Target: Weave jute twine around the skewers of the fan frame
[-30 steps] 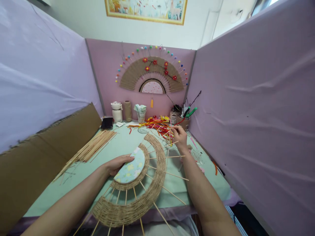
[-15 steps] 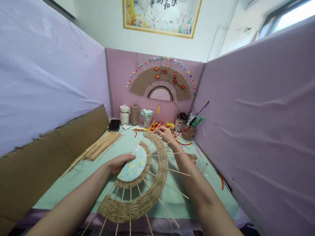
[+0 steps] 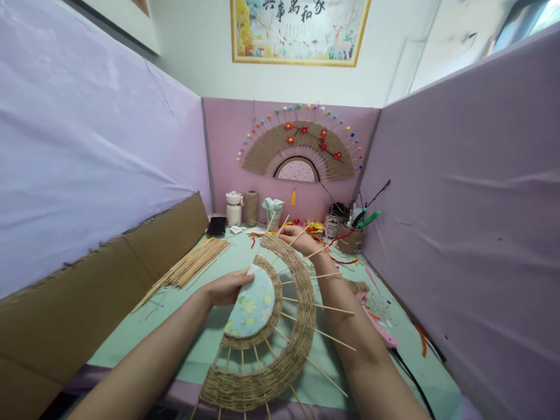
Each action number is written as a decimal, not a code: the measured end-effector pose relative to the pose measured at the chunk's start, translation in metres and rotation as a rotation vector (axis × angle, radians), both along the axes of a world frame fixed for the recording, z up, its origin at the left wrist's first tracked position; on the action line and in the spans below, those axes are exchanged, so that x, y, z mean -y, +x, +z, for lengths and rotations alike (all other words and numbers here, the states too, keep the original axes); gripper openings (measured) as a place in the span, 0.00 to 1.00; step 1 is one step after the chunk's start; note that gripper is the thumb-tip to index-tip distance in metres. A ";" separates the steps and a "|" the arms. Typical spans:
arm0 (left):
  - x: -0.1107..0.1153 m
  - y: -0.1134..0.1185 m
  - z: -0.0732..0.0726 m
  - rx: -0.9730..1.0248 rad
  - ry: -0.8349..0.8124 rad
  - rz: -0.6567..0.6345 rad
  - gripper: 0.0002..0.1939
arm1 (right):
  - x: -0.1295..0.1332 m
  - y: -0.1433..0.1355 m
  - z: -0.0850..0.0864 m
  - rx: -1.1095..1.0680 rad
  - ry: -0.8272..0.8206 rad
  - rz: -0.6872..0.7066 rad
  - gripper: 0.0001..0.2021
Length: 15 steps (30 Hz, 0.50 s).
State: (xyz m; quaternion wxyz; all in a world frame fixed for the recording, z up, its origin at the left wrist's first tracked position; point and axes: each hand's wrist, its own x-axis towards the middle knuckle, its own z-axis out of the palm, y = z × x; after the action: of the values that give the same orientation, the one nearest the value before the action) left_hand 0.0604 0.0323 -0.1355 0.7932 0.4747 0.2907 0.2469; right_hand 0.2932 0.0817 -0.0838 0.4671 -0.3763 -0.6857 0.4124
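Note:
A half-round fan [image 3: 306, 291] of thin wooden sticks and woven brown twine is held up over the table, its straight side facing left. Pale blue flowered cloth [image 3: 251, 306] covers its inner half disc. My left hand [image 3: 231, 287] grips that disc at the straight edge, thumb on the front face and fingers behind. Up at the far end of the woven band, my right hand [image 3: 298, 238] has its fingers pinched together among the stick tips. Whatever sits in that pinch is too small to make out. Bare stick ends stick out past the band.
Loose sticks [image 3: 192, 262] lie at left beside a cardboard strip [image 3: 109, 280]. Along the back stand a white jar [image 3: 234, 208], a twine spool [image 3: 252, 208] and tool pots [image 3: 350, 239]. A pink corded tool [image 3: 385, 335] lies at right. A finished fan [image 3: 262, 154] hangs behind.
The whole view has shifted, so everything sits farther right. My left hand keeps its grip on the fan. My right hand stays by the band's far end, its fingers slightly moved.

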 end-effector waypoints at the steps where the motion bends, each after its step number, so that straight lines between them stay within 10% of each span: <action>1: -0.002 0.008 0.007 0.047 0.043 0.055 0.17 | -0.002 0.001 -0.001 0.002 0.003 -0.001 0.10; 9: -0.035 0.057 0.071 0.080 0.099 0.300 0.09 | -0.010 0.000 0.001 0.008 0.083 -0.003 0.10; 15: -0.041 0.068 0.089 -0.041 0.072 0.334 0.06 | -0.005 0.004 0.010 -0.047 0.235 -0.121 0.08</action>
State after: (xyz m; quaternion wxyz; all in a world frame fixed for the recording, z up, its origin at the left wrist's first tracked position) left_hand 0.1284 0.0733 -0.0468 0.7175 0.4528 0.3727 0.3758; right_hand 0.2977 0.0865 -0.0734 0.5479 -0.3497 -0.6943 0.3090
